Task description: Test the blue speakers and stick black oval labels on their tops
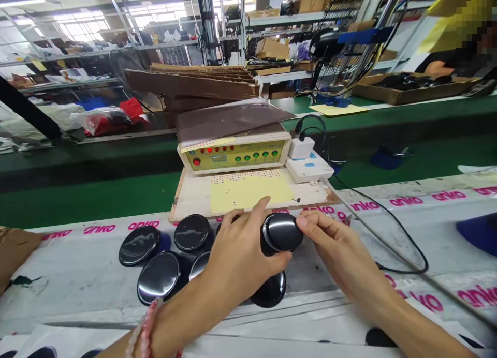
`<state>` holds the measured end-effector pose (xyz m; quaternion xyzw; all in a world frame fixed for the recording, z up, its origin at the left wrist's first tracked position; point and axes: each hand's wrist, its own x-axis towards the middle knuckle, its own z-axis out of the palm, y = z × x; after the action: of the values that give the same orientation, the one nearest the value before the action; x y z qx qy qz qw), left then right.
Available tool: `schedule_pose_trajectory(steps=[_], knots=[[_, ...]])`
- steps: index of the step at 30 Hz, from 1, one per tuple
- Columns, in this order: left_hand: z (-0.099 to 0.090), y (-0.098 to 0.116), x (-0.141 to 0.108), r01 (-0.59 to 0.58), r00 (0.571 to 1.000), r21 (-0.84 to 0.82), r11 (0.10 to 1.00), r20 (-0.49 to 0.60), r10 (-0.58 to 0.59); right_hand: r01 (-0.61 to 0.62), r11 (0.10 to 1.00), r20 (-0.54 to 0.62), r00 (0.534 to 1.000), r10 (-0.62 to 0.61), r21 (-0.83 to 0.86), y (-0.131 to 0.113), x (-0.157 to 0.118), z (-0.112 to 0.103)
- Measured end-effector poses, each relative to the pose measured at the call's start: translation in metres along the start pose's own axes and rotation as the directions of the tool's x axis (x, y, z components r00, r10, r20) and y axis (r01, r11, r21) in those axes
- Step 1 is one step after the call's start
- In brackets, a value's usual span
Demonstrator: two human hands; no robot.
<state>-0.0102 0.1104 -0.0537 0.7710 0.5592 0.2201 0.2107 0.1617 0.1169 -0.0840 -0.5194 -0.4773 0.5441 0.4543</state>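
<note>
My left hand (240, 244) is curled round a dark cylindrical object with a glossy black round top (285, 232), held tilted above the bench; its lower part is hidden. At the right edge of that top, my right hand (341, 247) presses thumb and fingers together on the rim. Whether the top is a separate lid I cannot tell. Below my left hand stands another black round-topped piece (272, 289). More of them cluster to the left, among them one black round-topped piece (158, 278) near my forearm and another (193, 233) behind it.
Ahead sits a control box (236, 159) with red and green buttons and one lit red light. A white power strip (308, 166) with a plug and black cable (388, 197) lies right of it. Beyond runs a green conveyor (97, 177). A co-worker's arm (438, 68) shows at far right.
</note>
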Motion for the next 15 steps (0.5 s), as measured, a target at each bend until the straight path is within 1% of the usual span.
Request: schedule_pose_trajectory(steps=[4,10,15], knots=[[0.0000,0.0022,0.0001,0.000,1.000,0.026,1.000,0.006,-0.001,0.042,0.995,-0.002,0.999,-0.042,-0.085,0.0012,-0.0012,0.0024],[0.0010,0.0021,0.0006,-0.018,1.000,0.073,0.997,-0.006,0.018,0.067,0.992,-0.001,0.998,-0.067,-0.104,0.0013,-0.0003,0.0040],[0.0009,0.0020,0.0001,0.008,1.000,0.074,0.997,0.015,-0.009,0.101,0.981,-0.010,0.995,-0.104,-0.166,-0.0005,-0.0020,0.0043]])
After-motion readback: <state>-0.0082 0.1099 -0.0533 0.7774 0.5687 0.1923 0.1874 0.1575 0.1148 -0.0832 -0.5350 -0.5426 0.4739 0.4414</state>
